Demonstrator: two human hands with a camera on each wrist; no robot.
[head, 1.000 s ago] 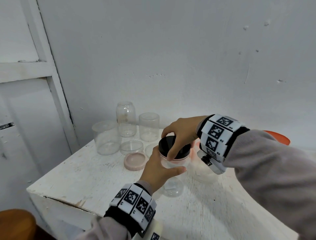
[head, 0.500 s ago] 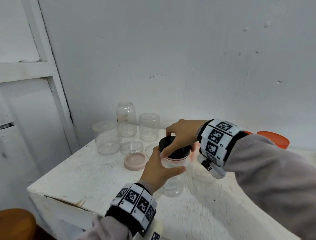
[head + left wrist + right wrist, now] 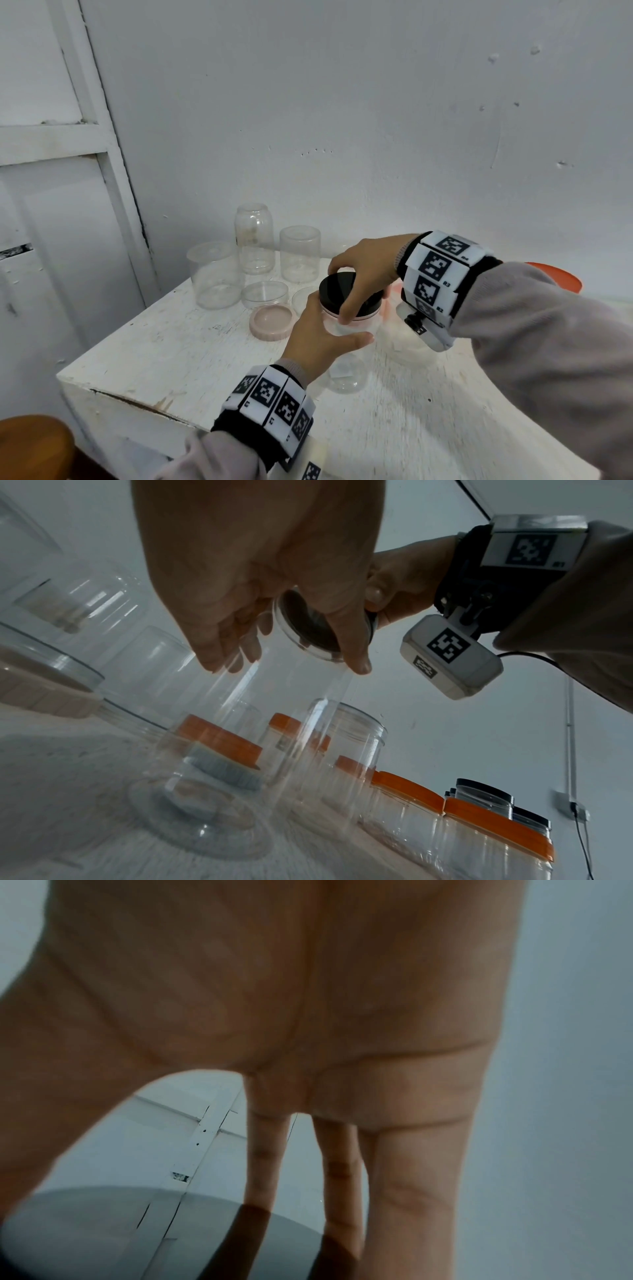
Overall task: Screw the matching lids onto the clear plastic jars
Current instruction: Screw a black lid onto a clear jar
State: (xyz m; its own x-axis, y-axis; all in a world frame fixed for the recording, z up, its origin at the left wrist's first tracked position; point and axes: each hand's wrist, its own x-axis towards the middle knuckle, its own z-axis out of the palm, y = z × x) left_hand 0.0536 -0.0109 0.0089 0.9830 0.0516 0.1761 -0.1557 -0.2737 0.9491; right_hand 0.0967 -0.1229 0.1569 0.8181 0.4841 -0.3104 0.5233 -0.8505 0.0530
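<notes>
While the left hand (image 3: pixel 320 339) wrapped its fingers and thumb round the body of the clear jar (image 3: pixel 346 356) to steady it on the white table (image 3: pixel 178 346), the right hand (image 3: pixel 363 274) sat over the black lid (image 3: pixel 337 289), fingertips curled down its rim and thumb pressed against its near side. Compared with a second before, the right wrist had dropped and rolled, and the thumb had travelled round the front edge of the lid, which read as part of a turn. The lid lay level on the jar's mouth rather than tipped, so the thread had probably caught; whether it was fully tight could not be judged. From the left wrist view the lid's dark underside (image 3: pixel 315 626) showed through the jar wall, with the left fingers (image 3: pixel 219 653) spread against the plastic. The right wrist view showed only the palm and straight-looking fingers (image 3: pixel 404 1191) reaching onto the dark lid.

Further back stood several lidless clear jars (image 3: pixel 214 274) and a loose pink lid (image 3: pixel 273 322); these were untouched. One jar was near done and a good share of the task remained.
</notes>
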